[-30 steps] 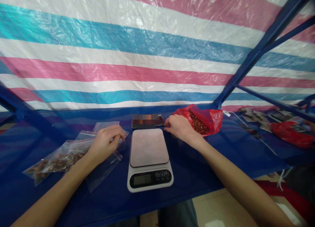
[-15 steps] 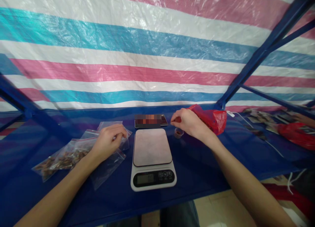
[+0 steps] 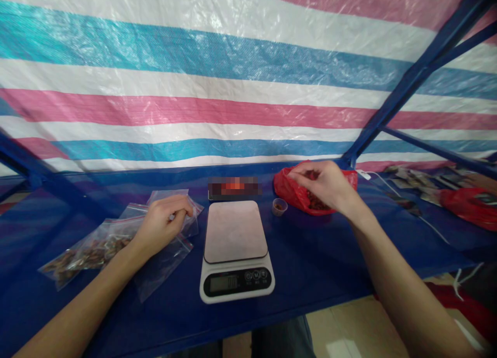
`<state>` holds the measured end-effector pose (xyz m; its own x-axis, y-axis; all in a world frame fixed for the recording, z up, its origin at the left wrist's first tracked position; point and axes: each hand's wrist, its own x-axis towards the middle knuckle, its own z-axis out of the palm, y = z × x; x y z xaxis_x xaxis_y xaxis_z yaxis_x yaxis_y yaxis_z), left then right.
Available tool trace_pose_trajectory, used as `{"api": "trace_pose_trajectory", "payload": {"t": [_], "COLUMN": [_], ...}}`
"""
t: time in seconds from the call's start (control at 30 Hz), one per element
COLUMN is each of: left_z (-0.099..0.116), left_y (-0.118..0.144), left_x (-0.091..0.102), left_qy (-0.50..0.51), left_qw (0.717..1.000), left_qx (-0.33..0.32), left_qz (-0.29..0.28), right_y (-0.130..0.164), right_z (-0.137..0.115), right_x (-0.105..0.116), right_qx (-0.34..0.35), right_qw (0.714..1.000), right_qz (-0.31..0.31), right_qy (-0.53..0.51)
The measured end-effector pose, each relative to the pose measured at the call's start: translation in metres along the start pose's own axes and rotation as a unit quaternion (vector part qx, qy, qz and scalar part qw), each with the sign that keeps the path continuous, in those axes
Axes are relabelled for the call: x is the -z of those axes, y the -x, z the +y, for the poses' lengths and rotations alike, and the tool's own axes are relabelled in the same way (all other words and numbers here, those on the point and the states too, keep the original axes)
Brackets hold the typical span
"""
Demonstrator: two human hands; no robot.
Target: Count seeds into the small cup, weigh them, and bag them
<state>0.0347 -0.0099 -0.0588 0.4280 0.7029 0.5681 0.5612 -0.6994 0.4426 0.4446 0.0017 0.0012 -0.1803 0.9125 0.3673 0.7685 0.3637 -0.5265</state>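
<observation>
The red bag (image 3: 286,192) lies just beneath the right hand (image 3: 320,182), the clear bags (image 3: 95,249) under the left hand (image 3: 166,219) (both curled; whether either pinches anything, I cannot tell)

1. Lower centre: a white scale (image 3: 236,231) sits on a blue table (image 3: 310,267).
2. Left of centre: the left hand (image 3: 166,220), fingers curled, is over clear bags (image 3: 163,270), some holding brown pieces.
3. Right of centre: the right hand (image 3: 324,184) is above an open red bag (image 3: 285,189), beside a small cup (image 3: 279,208).
4. Top: a striped sheet (image 3: 194,109).
</observation>
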Motion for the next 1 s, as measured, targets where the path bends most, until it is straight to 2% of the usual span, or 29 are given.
{"api": "trace_pose_trajectory", "payload": {"t": [0.03, 0.07, 0.13, 0.17, 0.23, 0.33, 0.5, 0.6, 0.87, 1.0], "left_z": [0.001, 0.002, 0.003, 0.004, 0.004, 0.004, 0.003, 0.004, 0.005, 0.005], "left_y": [0.0, 0.001, 0.002, 0.003, 0.004, 0.005, 0.005, 0.005, 0.005, 0.005], "left_x": [0.0, 0.0, -0.002, -0.004, -0.008, -0.012, -0.008, -0.005, -0.007, -0.007], "left_qy": [-0.001, -0.002, -0.003, -0.003, -0.005, -0.009, -0.001, 0.001, 0.006, 0.004], "left_qw": [1.0, 1.0, 1.0, 1.0, 0.999, 0.998, 0.999, 0.999, 0.999, 0.999], "left_qx": [-0.004, -0.009, -0.019, -0.025, -0.036, -0.04, -0.021, -0.012, -0.014, -0.01], "left_qz": [0.001, 0.0, -0.006, -0.013, -0.028, -0.04, -0.039, -0.033, -0.038, -0.033], "right_y": [-0.001, -0.002, -0.004, -0.005, -0.008, -0.012, -0.008, -0.001, 0.002, 0.0], "right_z": [0.008, 0.017, 0.036, 0.044, 0.059, 0.071, 0.08, 0.084, 0.083, 0.08], "right_x": [0.009, 0.018, 0.029, 0.031, 0.027, 0.01, -0.014, -0.021, -0.027, -0.027], "right_qx": [-0.023, -0.046, -0.087, -0.095, -0.103, -0.077, 0.028, 0.069, 0.05, 0.081], "right_qw": [0.999, 0.995, 0.974, 0.967, 0.952, 0.939, 0.956, 0.967, 0.975, 0.983], "right_qz": [0.029, 0.032, -0.015, -0.027, -0.05, -0.094, -0.144, -0.146, -0.123, -0.094], "right_qy": [0.031, 0.077, 0.209, 0.237, 0.285, 0.323, 0.254, 0.199, 0.178, 0.137]}}
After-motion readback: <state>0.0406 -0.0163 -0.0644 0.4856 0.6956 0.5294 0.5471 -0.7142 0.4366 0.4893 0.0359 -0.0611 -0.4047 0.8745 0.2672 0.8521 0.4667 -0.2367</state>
